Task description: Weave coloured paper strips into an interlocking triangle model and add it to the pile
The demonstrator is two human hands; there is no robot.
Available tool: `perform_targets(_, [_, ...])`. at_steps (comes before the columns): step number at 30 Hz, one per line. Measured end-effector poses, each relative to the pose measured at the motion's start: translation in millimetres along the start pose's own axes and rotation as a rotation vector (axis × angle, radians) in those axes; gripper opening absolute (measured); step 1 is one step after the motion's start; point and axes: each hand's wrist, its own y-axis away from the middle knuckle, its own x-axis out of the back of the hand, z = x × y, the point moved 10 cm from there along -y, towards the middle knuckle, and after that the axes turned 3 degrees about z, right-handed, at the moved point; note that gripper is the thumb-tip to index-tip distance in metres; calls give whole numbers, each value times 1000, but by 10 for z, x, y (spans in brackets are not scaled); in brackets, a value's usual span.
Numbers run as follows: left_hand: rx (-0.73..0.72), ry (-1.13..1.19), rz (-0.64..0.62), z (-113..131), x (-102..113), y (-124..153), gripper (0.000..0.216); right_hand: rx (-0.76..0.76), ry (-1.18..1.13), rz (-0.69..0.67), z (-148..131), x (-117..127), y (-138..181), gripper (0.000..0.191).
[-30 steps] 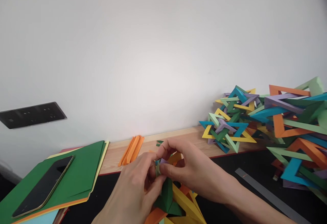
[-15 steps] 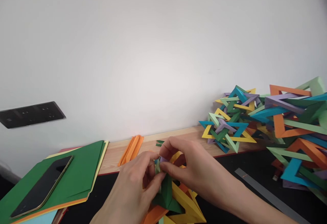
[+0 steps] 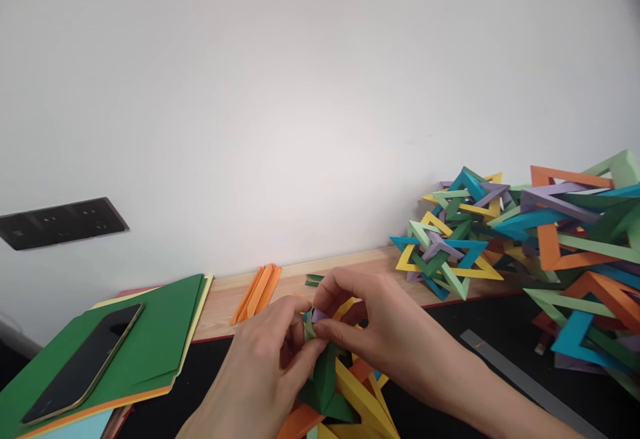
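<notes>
Low in the middle of the view, a folded-paper star model (image 3: 326,383) in green, yellow, orange and lilac is partly covered by my hands. My left hand (image 3: 267,359) pinches a pale green strip at its top between thumb and fingers. Close against it, my right hand (image 3: 367,325) has thumb and index finger closed on a lilac piece of the same model. The fingertips of both hands nearly meet, and the exact joint between them is hidden.
On the left a black phone (image 3: 85,362) lies on green paper sheets (image 3: 165,332). Folded orange strips (image 3: 260,292) and small green pieces (image 3: 314,280) lie near the wall. Finished paper stars (image 3: 440,252) pile up at right, beside a grey ruler (image 3: 520,379) on the black mat (image 3: 445,319).
The paper model has turned or shifted very slightly between my hands, and a little more lilac shows at my fingertips. Both hands stay in nearly the same place.
</notes>
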Motion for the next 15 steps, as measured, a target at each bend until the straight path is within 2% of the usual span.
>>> perform_targets(15, [17,17,-23,-8,-26,26,9,-2,-30,-45,9,-13,-6,7])
